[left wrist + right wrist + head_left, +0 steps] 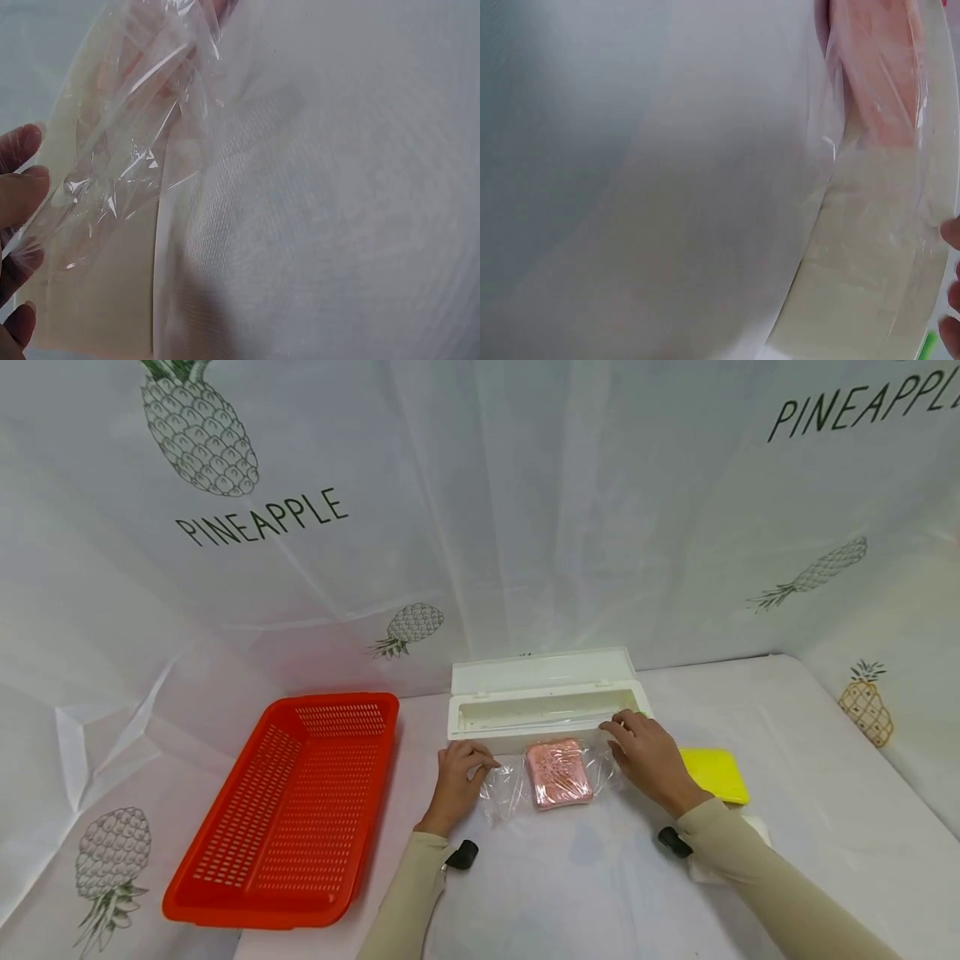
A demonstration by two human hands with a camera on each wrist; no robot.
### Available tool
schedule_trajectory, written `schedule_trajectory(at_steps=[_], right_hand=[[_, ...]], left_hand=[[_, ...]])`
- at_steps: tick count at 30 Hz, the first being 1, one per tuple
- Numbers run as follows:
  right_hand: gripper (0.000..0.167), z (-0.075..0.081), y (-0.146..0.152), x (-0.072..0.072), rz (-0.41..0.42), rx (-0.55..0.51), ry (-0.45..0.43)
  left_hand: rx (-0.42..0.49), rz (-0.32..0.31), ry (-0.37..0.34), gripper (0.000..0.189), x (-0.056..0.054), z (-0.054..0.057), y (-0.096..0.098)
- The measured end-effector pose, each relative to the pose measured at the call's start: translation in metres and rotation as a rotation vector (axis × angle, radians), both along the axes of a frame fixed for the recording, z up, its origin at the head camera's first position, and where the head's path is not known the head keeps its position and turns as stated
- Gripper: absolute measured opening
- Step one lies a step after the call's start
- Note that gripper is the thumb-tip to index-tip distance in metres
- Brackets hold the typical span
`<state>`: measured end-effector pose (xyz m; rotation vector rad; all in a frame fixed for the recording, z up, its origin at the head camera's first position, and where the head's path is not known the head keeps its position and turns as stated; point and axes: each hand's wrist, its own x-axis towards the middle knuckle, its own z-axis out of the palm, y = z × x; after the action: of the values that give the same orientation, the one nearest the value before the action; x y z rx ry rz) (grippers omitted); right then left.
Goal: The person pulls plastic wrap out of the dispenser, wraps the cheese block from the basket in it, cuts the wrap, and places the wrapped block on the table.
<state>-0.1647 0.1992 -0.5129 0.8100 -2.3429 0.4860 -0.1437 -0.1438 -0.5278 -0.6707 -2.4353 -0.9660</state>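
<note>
A pink square block (558, 774) with a patterned top lies in front of a long white box (517, 743), whose lid stands raised at the back. Clear plastic film (504, 787) spreads over the block and out to both sides. My left hand (459, 781) pinches the film at its left end; in the left wrist view the film (142, 150) bunches in creases toward the fingertips. At the box's front right corner, my right hand (648, 760) grips the film's other edge with its fingertips. Only the fingertips (951, 234) show in the right wrist view.
A red slotted basket (367, 827) stands on the table at the left. Beyond my right hand lies a yellow flat thing (716, 774), with a white thing (757, 828) partly hidden by my right sleeve. A pineapple-printed sheet (525, 527) hangs behind the table.
</note>
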Motion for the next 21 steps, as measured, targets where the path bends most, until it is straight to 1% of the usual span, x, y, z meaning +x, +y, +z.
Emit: schedule_trajectory(at_steps=[3, 5, 9, 12, 14, 21], right_hand=[[0.049, 0.0004, -0.0037, -0.0021, -0.04, 0.001, -0.029], [0.051, 0.0007, -0.0055, -0.0034, -0.068, -0.013, -0.049], [0.042, 0.0012, -0.0057, -0.0053, -0.09, -0.046, -0.067], [0.034, 0.0007, -0.0041, -0.0057, -0.082, -0.047, -0.059], [0.032, 0.0, -0.0029, -0.0052, -0.073, -0.04, -0.047], [0.036, -0.0002, 0.0026, -0.0022, -0.017, -0.011, 0.013]], left_hand=[[0.005, -0.023, 0.032, 0.017, 0.0009, 0.0, 0.0016], [0.005, -0.033, 0.047, 0.018, 0.0013, -0.0003, 0.0026], [0.009, -0.032, 0.048, 0.018, 0.0018, -0.0006, 0.0035], [0.017, -0.018, 0.036, 0.017, 0.0018, -0.0011, 0.0028], [0.02, -0.007, 0.03, 0.016, 0.0016, -0.002, 0.0019], [0.04, 0.025, 0.008, 0.014, 0.0003, -0.0047, -0.0014]])
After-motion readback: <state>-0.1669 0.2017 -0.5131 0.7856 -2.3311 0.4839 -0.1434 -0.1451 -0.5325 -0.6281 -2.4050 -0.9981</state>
